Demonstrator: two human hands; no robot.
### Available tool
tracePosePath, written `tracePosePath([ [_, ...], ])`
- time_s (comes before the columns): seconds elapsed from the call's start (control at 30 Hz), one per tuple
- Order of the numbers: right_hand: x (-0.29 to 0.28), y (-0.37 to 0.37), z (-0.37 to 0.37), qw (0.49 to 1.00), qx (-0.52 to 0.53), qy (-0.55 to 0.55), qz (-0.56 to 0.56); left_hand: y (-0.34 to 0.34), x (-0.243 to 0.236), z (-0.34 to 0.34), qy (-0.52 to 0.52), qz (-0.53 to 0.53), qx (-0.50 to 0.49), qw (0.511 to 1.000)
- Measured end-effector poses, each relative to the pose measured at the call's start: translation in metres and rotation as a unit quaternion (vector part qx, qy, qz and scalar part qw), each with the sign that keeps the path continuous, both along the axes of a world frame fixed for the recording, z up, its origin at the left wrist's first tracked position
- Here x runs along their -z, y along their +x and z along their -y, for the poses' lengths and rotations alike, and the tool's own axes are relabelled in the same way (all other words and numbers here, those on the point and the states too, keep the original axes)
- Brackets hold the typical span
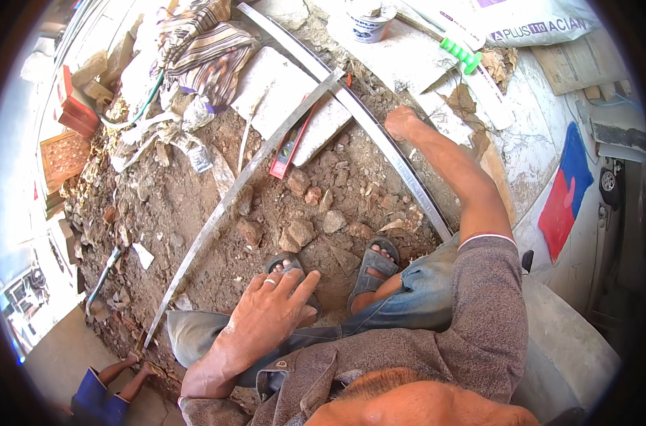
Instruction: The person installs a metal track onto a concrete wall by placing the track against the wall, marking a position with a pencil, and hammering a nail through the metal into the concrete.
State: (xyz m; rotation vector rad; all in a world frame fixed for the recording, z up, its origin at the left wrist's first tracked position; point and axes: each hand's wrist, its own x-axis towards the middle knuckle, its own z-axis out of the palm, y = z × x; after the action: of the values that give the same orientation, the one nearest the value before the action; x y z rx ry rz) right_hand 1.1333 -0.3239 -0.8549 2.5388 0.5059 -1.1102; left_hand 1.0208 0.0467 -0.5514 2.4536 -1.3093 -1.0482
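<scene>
My left hand (277, 302) hangs above my lap with its fingers stretched out, wearing a ring and holding nothing. Reaching forward, my right hand (402, 122) is closed into a fist beside a long silver metal bar (387, 145); whatever it holds, if anything, is hidden. A second long, narrow metal bar (230, 192) crosses the first near its top end and runs down toward the lower left. Under that crossing, a red spirit level (289, 149) rests by a pale slab (326, 128). Loose stones (300, 231) lie on the dirt ahead of my sandalled feet.
A white bucket (369, 27), a green ridged handle (461, 55) and a printed white sack (532, 21) stand ahead. Striped cloth (209, 57), red bricks (76, 106) and a teal-handled tool (104, 277) are leftward. Another person in blue (99, 397) is at the lower left.
</scene>
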Motion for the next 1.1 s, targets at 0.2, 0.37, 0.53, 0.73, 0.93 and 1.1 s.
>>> tracePosePath([
  [0.2,-0.027,0.01,0.012,0.99,0.053,0.036,0.126,-0.012,0.0,-0.007,-0.005,0.005,-0.003,1.0],
  [0.37,-0.044,-0.027,0.035,0.968,0.186,0.089,0.144,-0.002,0.012,0.005,-0.055,-0.003,0.029,0.998],
  [0.53,-0.112,-0.081,0.024,0.823,0.419,0.36,0.132,0.027,0.057,0.032,-0.137,-0.005,-0.017,0.99],
  [0.73,-0.148,-0.141,-0.033,0.642,0.52,0.56,0.064,0.045,0.095,0.077,-0.251,-0.037,-0.167,0.953],
  [0.93,-0.149,-0.159,-0.105,0.456,0.525,0.718,-0.005,0.042,0.12,0.107,-0.327,-0.362,-0.404,0.774],
  [1.1,-0.147,-0.2,-0.1,0.536,0.545,0.616,0.192,0.035,0.137,0.155,-0.302,-0.423,-0.407,0.751],
])
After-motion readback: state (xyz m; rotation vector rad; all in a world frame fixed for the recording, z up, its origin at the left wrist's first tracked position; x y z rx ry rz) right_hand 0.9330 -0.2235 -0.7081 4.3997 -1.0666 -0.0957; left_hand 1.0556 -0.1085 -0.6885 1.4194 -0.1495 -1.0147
